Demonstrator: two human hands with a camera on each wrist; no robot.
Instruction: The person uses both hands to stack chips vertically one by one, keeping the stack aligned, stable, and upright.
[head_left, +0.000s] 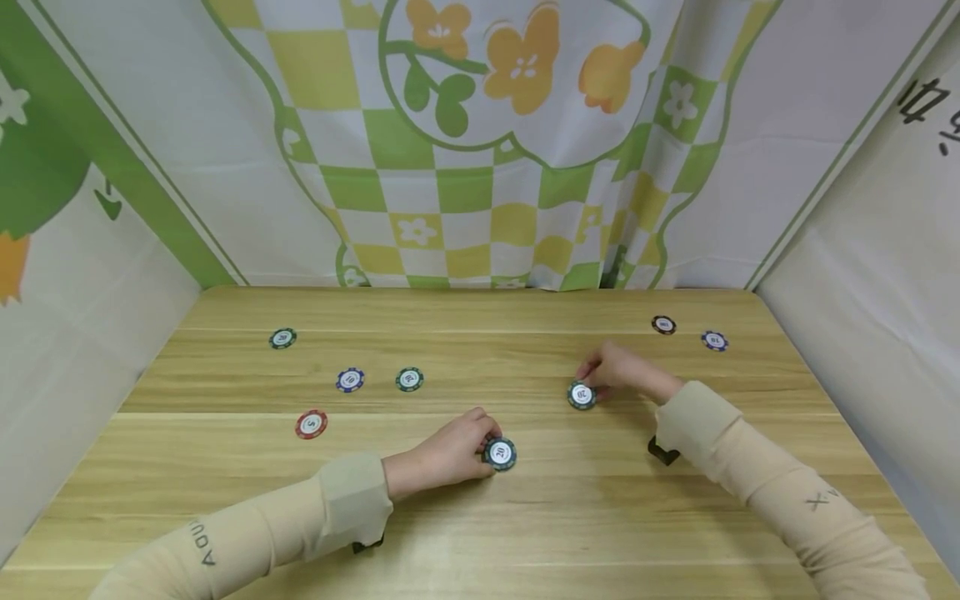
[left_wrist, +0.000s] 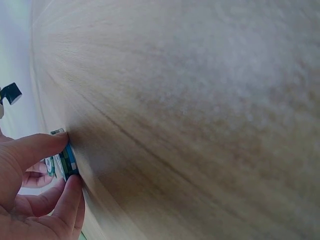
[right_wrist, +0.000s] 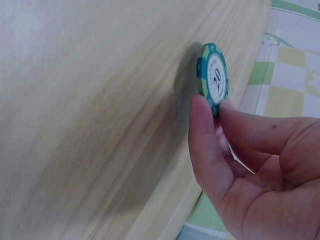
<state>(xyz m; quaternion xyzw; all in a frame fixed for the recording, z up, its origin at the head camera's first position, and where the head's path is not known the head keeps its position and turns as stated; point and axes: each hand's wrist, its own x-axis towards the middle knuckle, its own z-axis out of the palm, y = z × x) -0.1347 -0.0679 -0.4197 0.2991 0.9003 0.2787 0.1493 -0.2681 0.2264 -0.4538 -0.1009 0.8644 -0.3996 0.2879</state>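
My left hand is low over the middle of the table, gripping a short stack of poker chips by its rim between thumb and fingers. A green chip marked 20 lies on top, and a blue edge shows beneath it in the left wrist view, where the stack sits close to the wood. Farther back and to the right, my right hand pinches a green poker chip, also marked 20, at its edge. In the right wrist view that chip is held tilted, with its shadow on the wood.
On the left of the wooden table lie a red chip, a blue chip and two green chips. A black chip and another blue chip lie back right. Cloth curtains border the back and sides.
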